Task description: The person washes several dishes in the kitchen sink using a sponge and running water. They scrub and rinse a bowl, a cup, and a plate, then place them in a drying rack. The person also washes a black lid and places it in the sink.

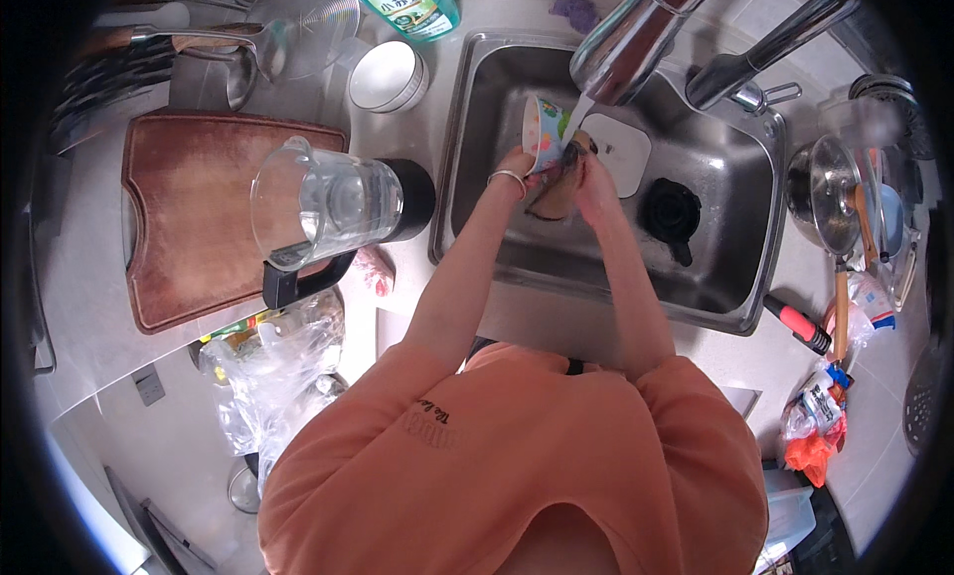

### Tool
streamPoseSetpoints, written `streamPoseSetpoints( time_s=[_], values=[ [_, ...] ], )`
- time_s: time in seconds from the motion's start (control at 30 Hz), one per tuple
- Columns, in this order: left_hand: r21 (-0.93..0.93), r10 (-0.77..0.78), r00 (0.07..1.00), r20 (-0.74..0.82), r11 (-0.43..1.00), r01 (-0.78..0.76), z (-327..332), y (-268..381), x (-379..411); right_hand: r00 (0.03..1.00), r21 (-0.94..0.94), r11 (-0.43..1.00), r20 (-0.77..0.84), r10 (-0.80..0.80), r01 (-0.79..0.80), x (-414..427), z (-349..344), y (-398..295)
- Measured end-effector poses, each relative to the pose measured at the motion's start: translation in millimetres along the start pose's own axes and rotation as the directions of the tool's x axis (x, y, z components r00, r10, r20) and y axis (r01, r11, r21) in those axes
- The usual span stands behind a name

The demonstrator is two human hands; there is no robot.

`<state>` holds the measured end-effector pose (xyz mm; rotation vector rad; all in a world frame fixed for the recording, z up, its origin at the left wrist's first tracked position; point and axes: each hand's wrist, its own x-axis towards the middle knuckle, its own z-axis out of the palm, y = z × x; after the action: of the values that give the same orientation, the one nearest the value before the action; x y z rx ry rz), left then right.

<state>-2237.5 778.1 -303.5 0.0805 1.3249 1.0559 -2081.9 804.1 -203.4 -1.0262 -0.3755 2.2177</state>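
Note:
Over the stainless steel sink (727,232), my left hand (519,165) grips a small bowl (545,131) with a light blue, flowered outside. The bowl is tipped on its side beneath running water from the chrome faucet (615,72). My right hand (596,184) is close against the bowl's right side, its fingers curled and partly hidden. Between the hands lies a brownish, dark-edged thing (557,193), blurred; I cannot tell what it is or whether the right hand holds it. Behind the hands, a white rounded board or lid (617,154) rests on the sink floor.
A black drain strainer (671,211) lies in the sink. Left stand a glass blender jug (335,202) with clear liquid, a wooden cutting board (201,225), a white-lidded jar (387,75) and a green detergent bottle (414,8). A pan (823,195) and a red-black handle (796,323) lie right.

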Motion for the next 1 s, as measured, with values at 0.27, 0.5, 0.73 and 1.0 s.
streamPoseSetpoints(
  time_s=[0.27, 0.5, 0.73, 1.0],
  values=[
    [0.408, 0.180, 0.972, -0.152, 0.907, -0.104, 43, 9, -70, 0.998, -0.547, 0.837, -0.064, -0.009, -0.028, 46, -86, -11],
    [0.502, 0.559, 0.817, -0.142, 0.752, -0.427, 28, 1, -60, 0.972, -0.655, 0.739, -0.029, -0.232, 0.157, -11, -39, -18],
    [-0.026, 0.098, 0.995, -0.031, 0.995, -0.099, 20, 3, -86, 0.946, -0.968, 0.184, 0.107, -0.306, 0.169, 13, -39, 6],
    [0.948, 0.871, 0.480, -0.110, 0.237, -0.213, 60, 29, -170, 0.877, -0.518, 0.850, 0.360, 0.319, -0.097, 55, -34, 80]
  ],
)
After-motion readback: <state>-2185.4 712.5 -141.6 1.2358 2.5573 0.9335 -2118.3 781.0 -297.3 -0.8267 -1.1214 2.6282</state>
